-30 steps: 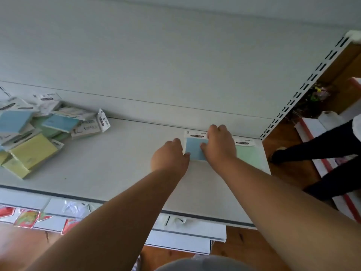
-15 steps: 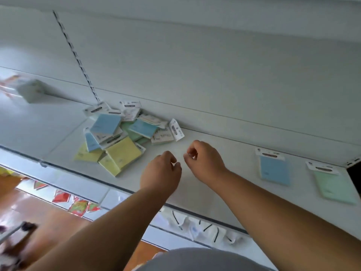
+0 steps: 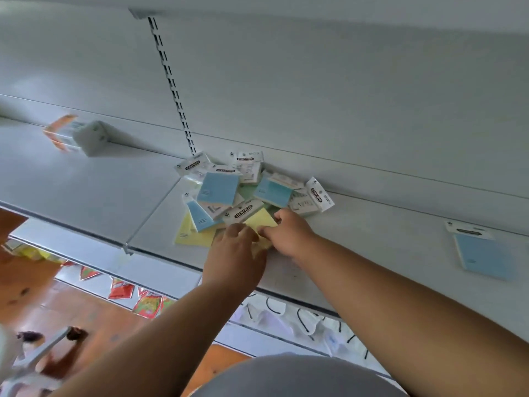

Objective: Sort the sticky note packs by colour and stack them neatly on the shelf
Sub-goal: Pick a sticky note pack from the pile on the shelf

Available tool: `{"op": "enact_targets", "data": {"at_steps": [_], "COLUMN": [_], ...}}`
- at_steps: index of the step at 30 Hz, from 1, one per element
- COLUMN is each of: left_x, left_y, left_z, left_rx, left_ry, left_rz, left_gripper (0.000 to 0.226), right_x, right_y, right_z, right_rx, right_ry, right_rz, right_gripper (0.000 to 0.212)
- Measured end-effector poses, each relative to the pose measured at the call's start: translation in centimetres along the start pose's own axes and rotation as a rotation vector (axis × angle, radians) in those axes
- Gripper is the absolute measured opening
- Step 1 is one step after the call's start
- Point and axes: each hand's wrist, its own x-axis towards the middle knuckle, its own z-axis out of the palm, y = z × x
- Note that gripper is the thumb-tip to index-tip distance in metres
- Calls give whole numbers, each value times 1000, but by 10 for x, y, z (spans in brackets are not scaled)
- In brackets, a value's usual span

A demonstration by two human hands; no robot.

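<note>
Head view: both hands are at the near side of the sticky note pile, which sits against the back edge of the shelf, just right of the seam between two shelf panels. Pile is a loose jumble: blue, yellow and green packs overlapping at odd angles, several white header cards reading "STICKY NOTE" facing up.

Left hand: fingers curled, thumb and fingertips pinching the near edge of a yellow pack at the front of the pile. Right hand: fingers curled down onto the same yellow pack from the right, thumb against its near edge. Both grip it; the pack lies partly under a header card and mostly behind the fingers.

A second yellow pack lies flat at the pile's left front. A blue pack sits on top, centre-left.

One separate blue pack lies flat toward the shelf's right end, near the front edge, well apart from the pile.

Far left on the shelf: a blurred box, orange and white. Below the shelf edge: red packets hanging, wooden floor.
</note>
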Motion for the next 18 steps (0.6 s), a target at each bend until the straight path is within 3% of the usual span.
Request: {"op": "enact_targets", "data": {"at_steps": [4,8,12,18], "left_x": [6,11,26,34], "left_y": [-2,22,61,129], "left_z": [2,9,21,45], "left_rx": [-160,-483,-847,-635], "left_ry": [3,42,-187,-371], "left_rz": [60,-97,-244,5], "left_gripper": [26,31,24,24], "right_x": [2,-9,-24,-29], "right_y": [2,11,40,106], "right_z": [-14,-41,-77,-154], "right_rx": [5,275,403,319], "right_ry": [93,202,272,369], "right_rz": [-6,-55,-16,130], "right_gripper": [29,11,16,19]}}
